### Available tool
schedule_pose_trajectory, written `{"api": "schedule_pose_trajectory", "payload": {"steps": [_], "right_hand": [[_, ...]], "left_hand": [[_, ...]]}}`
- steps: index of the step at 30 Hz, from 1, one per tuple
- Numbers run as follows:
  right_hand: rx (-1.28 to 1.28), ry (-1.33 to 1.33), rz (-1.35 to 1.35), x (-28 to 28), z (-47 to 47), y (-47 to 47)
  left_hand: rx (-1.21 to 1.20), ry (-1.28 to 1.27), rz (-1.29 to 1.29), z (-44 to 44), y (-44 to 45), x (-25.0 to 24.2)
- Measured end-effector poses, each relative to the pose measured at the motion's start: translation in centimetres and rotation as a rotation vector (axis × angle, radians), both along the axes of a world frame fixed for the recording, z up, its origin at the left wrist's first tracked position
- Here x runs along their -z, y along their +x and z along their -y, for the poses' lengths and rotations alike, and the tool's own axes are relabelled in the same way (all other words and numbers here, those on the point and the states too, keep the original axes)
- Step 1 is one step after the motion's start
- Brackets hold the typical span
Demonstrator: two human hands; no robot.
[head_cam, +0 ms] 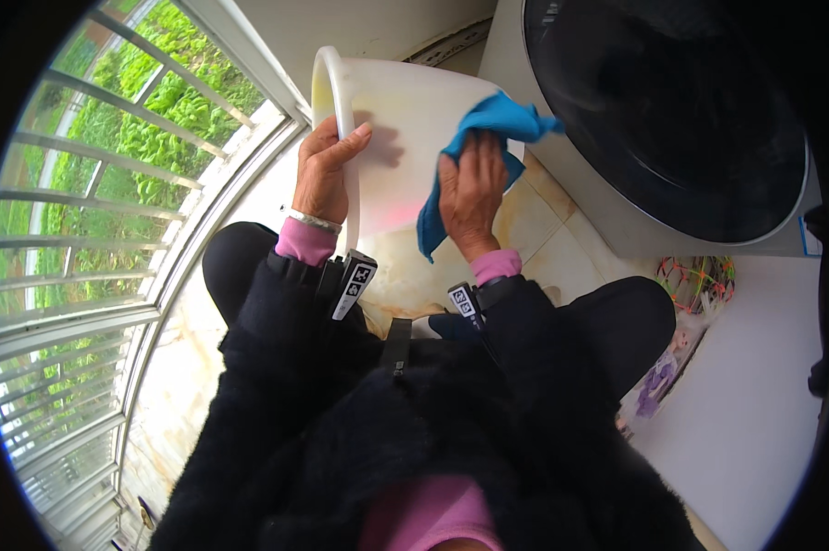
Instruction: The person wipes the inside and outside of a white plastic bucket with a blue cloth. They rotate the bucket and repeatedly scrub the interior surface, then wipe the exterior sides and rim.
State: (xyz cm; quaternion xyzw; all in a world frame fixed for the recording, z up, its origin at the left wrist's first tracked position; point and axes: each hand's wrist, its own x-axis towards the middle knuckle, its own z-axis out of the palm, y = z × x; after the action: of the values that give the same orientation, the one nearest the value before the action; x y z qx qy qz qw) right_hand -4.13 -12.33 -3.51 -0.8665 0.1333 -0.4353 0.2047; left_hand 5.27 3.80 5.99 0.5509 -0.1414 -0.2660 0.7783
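Note:
A translucent white plastic bucket (414, 89) lies tipped on its side before me, its rim towards the window side. My left hand (328, 169) grips that rim, thumb outside and the fingers inside, where they show as a shadow through the wall. Under my right hand (475, 189) is a blue cloth (500, 113), pressed against the outside of the bucket near its base. Part of the cloth hangs below the palm, and another part sticks out beyond the fingertips. A pink patch shows through the lower wall of the bucket.
A front-loading washing machine with a dark round door (662, 124) stands at the upper right. Barred windows (132, 179) curve along the left. My bent knees flank the marbled tile floor (545, 206). A netted bundle (697, 282) lies beside a white surface (738, 386) at the right.

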Motion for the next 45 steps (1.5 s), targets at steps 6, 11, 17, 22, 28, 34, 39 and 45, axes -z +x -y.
{"api": "schedule_pose_trajectory", "payload": {"steps": [6, 11, 17, 22, 28, 34, 39, 45], "right_hand": [[-0.262, -0.246, -0.074, -0.9, -1.8, -0.5], [0.186, 0.327, -0.042, 0.5, 2.5, 0.2], [-0.294, -0.18, -0.168, 0.4, -3.2, -0.5], [-0.223, -0.301, -0.064, -2.0, -0.9, -0.2], [-0.178, 0.167, -0.071, -3.0, -0.1, 0.9], [-0.29, 0.002, -0.114, -4.4, 0.8, 1.2], [-0.163, 0.295, -0.172, -5.4, 2.5, 1.4], [-0.231, 0.24, -0.11, -4.1, 2.8, 1.3]], "left_hand": [[-0.14, -0.172, -0.058, -0.9, 1.4, -0.2], [-0.067, -0.193, -0.091, -1.2, 0.7, -0.5], [-0.132, -0.193, -0.085, -0.5, 0.4, -0.3], [-0.056, -0.159, -0.092, -0.9, -0.4, -0.4], [0.129, 0.06, 0.087, -0.2, -1.4, -0.1], [0.189, 0.169, 0.187, -0.4, -1.7, 0.1], [0.278, 0.151, 0.164, 0.3, -2.5, 0.3], [0.363, 0.159, 0.177, 0.3, -2.8, 0.1]]}}
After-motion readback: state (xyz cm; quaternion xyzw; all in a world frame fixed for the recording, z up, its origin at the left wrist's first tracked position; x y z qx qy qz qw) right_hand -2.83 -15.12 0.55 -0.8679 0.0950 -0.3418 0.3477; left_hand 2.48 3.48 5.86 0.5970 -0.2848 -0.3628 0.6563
